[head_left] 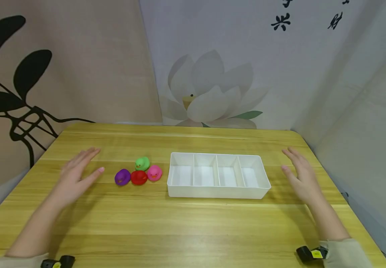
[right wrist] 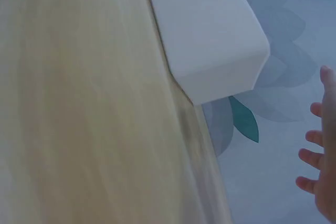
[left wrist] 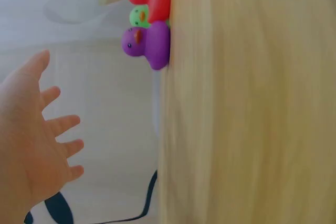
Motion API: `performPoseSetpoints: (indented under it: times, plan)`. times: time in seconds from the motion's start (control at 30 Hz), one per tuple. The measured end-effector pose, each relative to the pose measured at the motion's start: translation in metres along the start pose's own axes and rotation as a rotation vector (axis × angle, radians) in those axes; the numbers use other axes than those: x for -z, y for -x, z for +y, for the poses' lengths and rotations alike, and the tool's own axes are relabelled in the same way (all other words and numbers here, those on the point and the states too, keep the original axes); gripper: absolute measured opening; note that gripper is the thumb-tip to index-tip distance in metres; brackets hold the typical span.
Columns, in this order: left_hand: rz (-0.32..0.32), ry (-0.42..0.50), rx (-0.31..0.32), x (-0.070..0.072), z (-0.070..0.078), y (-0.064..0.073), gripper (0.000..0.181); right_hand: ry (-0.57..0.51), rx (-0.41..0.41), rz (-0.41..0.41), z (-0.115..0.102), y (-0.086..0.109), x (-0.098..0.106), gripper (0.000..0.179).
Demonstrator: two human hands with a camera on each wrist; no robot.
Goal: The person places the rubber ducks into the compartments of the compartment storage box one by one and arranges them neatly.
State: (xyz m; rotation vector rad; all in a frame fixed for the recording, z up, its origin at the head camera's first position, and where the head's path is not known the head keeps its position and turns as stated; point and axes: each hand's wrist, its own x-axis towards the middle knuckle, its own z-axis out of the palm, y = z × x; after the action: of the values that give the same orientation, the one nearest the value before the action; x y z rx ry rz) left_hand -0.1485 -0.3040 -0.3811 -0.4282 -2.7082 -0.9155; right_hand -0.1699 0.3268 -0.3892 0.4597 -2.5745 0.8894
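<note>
Four small toy ducks sit close together left of the middle of the table: a purple duck, a red duck, a green duck and a pink duck. To their right stands a white divided tray with its compartments bare. My left hand hovers to the left of the purple duck, fingers extended, touching nothing. Beyond the tray's right end, my right hand is held up with straight fingers and holds nothing. The left wrist view shows the purple duck nearest that hand.
The wooden table has its far edge against a hanging cloth printed with leaves and a lotus. Another pale cloth hangs along the right side. A dark wrist camera sits at the right sleeve.
</note>
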Motion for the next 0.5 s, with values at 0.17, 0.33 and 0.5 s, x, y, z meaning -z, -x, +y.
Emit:
performPoseSetpoints:
  times: [0.17, 0.33, 0.5]
  plan:
    - [-0.018, 0.108, 0.03, -0.008, 0.0, 0.0, 0.065, -0.117, -0.025, -0.002, -0.001, 0.002, -0.009, 0.045]
    - [-0.064, 0.177, 0.091, -0.015, -0.001, 0.001, 0.067, -0.17, -0.019, 0.001, 0.0, 0.003, -0.016, 0.042]
    - [-0.093, 0.261, 0.139, -0.025, -0.004, 0.002, 0.065, -0.242, -0.022, -0.008, 0.004, 0.004, -0.021, 0.04]
